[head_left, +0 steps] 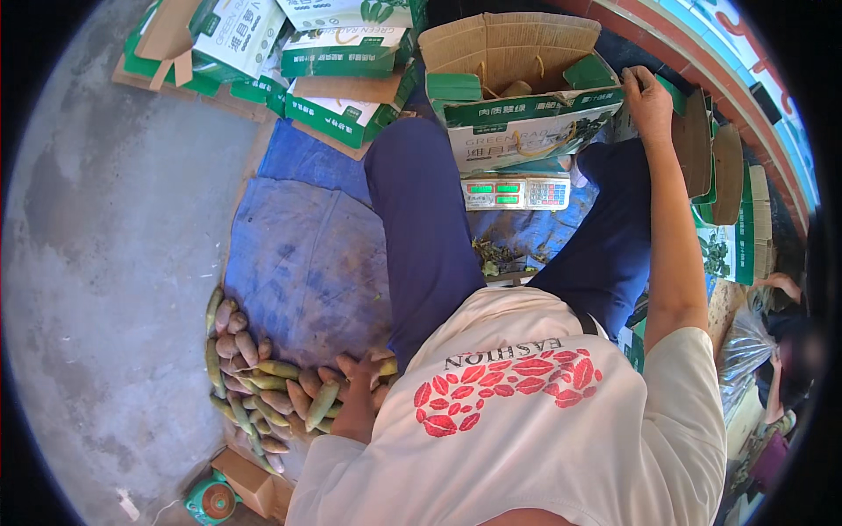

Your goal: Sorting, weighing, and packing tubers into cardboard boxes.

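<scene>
My right hand [649, 103] grips the right top corner of an open white and green cardboard box [535, 136]. The box stands on a digital scale [516, 194] with lit green displays, in front of my knees. Its flaps are up, and a tan rounded object [517, 88] shows inside; the rest of the inside is hidden. Down at my left side, my left hand [358, 377] reaches into a pile of long green radishes [323, 405] and brownish-pink sweet potatoes [279, 401]. Its fingers look spread over the vegetables, touching them.
A blue tarp [298, 254] covers the floor. More green and white boxes [342, 53] lie at the far left, and others [737, 219] line the right. A teal pot-like object [213, 500] sits near the lower left. Another person [781, 377] is at the right edge.
</scene>
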The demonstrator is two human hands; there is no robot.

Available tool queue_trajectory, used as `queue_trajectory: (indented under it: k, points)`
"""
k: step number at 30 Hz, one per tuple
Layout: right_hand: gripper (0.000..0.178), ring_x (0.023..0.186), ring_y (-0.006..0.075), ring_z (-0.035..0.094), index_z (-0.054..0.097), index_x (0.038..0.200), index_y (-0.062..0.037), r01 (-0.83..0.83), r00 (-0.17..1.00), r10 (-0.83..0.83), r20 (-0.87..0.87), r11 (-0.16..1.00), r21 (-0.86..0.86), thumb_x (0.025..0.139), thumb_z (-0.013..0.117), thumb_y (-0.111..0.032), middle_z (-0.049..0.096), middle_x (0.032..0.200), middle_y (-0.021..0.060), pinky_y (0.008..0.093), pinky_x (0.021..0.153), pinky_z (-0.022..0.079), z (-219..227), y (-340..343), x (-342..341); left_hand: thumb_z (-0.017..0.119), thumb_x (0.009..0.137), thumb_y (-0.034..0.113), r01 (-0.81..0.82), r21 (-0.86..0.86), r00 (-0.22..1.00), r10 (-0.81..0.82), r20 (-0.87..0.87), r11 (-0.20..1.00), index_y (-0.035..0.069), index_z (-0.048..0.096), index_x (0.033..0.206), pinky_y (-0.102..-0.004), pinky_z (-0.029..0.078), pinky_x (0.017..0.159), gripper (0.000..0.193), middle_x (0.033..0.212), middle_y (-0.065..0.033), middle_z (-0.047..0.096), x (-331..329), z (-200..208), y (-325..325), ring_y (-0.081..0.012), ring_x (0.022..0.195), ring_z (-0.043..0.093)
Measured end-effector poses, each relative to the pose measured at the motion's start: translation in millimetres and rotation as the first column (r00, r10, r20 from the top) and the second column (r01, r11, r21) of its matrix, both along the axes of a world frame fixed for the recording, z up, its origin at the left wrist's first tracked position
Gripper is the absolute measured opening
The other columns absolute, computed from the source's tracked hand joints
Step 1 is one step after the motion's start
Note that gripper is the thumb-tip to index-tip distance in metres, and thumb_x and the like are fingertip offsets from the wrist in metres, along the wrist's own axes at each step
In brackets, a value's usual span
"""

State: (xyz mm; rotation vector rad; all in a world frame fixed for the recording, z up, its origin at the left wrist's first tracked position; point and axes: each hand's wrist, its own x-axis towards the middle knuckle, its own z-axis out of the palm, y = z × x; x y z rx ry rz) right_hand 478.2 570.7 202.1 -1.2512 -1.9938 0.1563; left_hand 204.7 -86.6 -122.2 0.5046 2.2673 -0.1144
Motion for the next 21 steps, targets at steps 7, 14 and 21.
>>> queue_trajectory:
  k: [7, 14, 21]
  points:
    - [0.022, 0.072, 0.0352, 0.057, 0.060, 0.082, -0.0075, -0.026, 0.995, 0.023, 0.097, 0.999, 0.028, 0.083, 0.054, -0.029, 0.059, 0.074, 0.0168, 0.0390, 0.062, 0.045, -2, 0, -3, 0.047, 0.079, 0.034, -0.011, -0.031, 1.000, 0.012, 0.020, 0.999, 0.011, 0.059, 0.097, -0.0443, 0.043, 0.084, 0.031, 0.109, -0.0150, 0.054, 72, -35, 9, -0.0348, 0.100, 0.052]
    - [0.022, 0.072, 0.0358, 0.057, 0.060, 0.082, -0.0075, -0.009, 0.988, 0.005, 0.157, 1.000, 0.026, 0.082, 0.054, -0.028, 0.059, 0.075, 0.0176, 0.0397, 0.062, 0.045, 0, 0, 4, 0.048, 0.079, 0.031, -0.006, -0.068, 1.000, 0.008, 0.028, 0.998, 0.011, 0.058, 0.097, -0.0444, 0.042, 0.085, 0.029, 0.110, -0.0130, 0.052, 108, -54, 27, -0.0331, 0.102, 0.050]
    - [0.023, 0.074, 0.0373, 0.056, 0.060, 0.083, -0.0072, 0.002, 0.970, -0.019, 0.242, 0.997, 0.073, 0.082, 0.054, -0.029, 0.058, 0.075, 0.0196, 0.0398, 0.062, 0.045, -7, 7, 9, 0.049, 0.079, 0.029, -0.029, -0.120, 0.999, 0.032, 0.030, 0.992, 0.012, 0.057, 0.096, -0.0444, 0.042, 0.086, 0.026, 0.111, -0.0110, 0.050, 105, -64, -15, -0.0315, 0.104, 0.048]
